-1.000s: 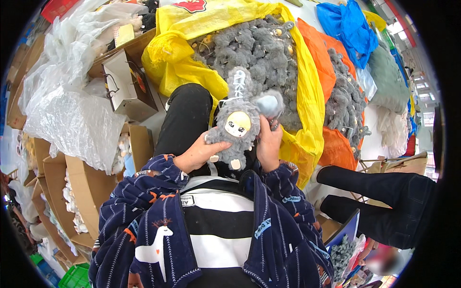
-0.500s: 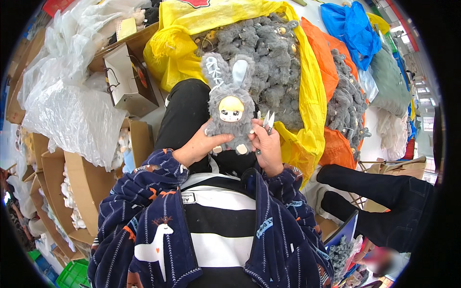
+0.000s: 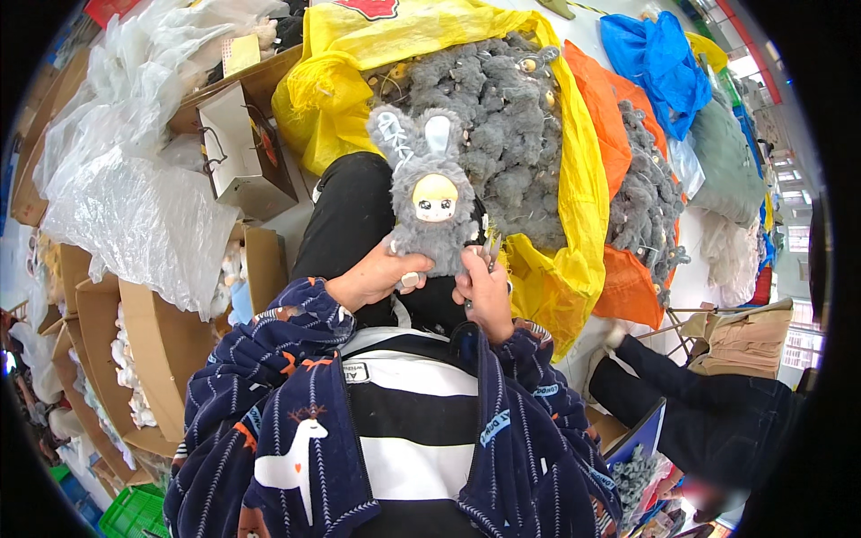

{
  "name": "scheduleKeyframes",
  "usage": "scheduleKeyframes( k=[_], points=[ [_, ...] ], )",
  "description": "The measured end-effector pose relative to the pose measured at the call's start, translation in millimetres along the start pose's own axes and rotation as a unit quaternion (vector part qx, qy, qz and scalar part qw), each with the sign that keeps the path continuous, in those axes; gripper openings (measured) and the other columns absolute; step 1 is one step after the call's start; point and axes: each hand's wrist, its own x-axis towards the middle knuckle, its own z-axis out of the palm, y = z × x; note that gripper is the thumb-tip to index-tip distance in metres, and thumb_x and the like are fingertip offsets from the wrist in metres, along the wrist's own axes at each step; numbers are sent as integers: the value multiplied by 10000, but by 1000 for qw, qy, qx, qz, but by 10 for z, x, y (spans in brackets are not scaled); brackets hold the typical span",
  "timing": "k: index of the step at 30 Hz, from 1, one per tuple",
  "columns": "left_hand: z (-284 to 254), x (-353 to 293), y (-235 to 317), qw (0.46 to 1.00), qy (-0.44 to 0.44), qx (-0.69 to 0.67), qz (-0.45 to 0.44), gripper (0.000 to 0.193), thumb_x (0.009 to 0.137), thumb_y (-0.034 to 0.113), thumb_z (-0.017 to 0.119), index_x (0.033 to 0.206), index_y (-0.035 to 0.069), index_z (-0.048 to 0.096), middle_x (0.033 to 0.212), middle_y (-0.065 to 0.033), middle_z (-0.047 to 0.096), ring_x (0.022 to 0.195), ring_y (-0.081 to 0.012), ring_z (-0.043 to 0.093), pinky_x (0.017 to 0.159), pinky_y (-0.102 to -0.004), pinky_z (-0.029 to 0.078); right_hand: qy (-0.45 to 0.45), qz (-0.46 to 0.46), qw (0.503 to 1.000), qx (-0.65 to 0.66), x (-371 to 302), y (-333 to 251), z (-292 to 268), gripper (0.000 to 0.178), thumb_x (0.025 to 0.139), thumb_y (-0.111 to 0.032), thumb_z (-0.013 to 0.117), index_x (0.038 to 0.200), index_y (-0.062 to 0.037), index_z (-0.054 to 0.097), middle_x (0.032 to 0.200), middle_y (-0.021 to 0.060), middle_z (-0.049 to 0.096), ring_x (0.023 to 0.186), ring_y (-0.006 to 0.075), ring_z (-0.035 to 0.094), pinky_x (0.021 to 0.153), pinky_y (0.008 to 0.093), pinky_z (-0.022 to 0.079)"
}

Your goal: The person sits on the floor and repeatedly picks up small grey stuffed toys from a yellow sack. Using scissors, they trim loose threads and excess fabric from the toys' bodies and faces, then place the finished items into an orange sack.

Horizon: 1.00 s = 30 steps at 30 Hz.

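Observation:
A grey plush bunny doll [image 3: 420, 229] with a round doll face, yellow at the forehead, and upright ears is held in front of my lap. One ear has pale criss-cross lacing, the other a pale blue lining. My left hand [image 3: 377, 273] is closed around its lower body, with the thumb across the front and one cream foot showing beside the fingers. Close against the doll's lower right side, my right hand [image 3: 485, 287] is closed on small scissors [image 3: 494, 251], blades pointing up. Whether its fingertips also pinch the plush, I cannot tell.
Ahead lies a yellow sack [image 3: 583, 260] full of grey plush pieces [image 3: 502, 134], beside an orange sack [image 3: 623, 282]. Cardboard boxes [image 3: 154, 350], clear plastic sheeting [image 3: 117, 206] and a paper bag [image 3: 235, 148] stand left. Another person [image 3: 717, 417] is at the right.
The doll has tilted slightly and its lower right foot no longer shows. My right hand has shifted a little left and turned, the scissor blades now closer together. The other person has bent lower.

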Motion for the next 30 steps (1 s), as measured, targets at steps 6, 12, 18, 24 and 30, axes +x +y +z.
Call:
scheduleKeyframes(
  k=[6, 12, 18, 24, 30],
  points=[
    [4, 44, -89, 997, -10, 11, 81, 545, 770, 71, 607, 1238, 79, 327, 909, -58, 543, 690, -114, 553, 536, -222, 440, -20, 160, 955, 248, 140, 67, -48, 131, 829, -191, 552, 762, -131, 455, 586, -6, 456, 406, 64, 283, 438, 215, 304],
    [134, 34, 176, 979, -10, -46, 198, 553, 828, 181, 580, 1281, 58, 288, 1228, -60, 404, 1118, -164, 412, 915, -330, 381, -10, -385, 892, -236, 110, 61, -91, 135, 715, -7, 650, 797, -75, 568, 726, 26, 551, 539, 110, 520, 473, 250, 414],
    [210, 96, 243, 964, 18, -176, 196, 455, 806, 94, 574, 1217, 52, 384, 1123, -59, 511, 1034, -173, 508, 892, -325, 420, -154, -503, 663, -533, 116, 96, -196, 247, 607, 13, 652, 816, -120, 645, 733, 109, 544, 616, 237, 577, 521, 295, 461],
    [216, 110, 244, 978, -11, -120, 171, 451, 784, 65, 594, 1196, 31, 413, 1107, -67, 533, 1014, -176, 525, 886, -320, 419, -55, -149, 987, -31, -6, -60, -299, 449, 799, -104, 572, 1213, -55, 404, 719, 8, 504, 469, 51, 398, 410, 176, 318],
    [265, 120, 23, 978, 105, -39, 178, 425, 807, 134, 612, 1177, 16, 440, 1082, -78, 546, 986, -182, 536, 855, -324, 437, -68, -184, 974, -116, 67, 6, -2, 462, 722, -91, 664, 1117, -27, 433, 919, 62, 529, 822, 109, 492, 727, 245, 422]
  ],
)
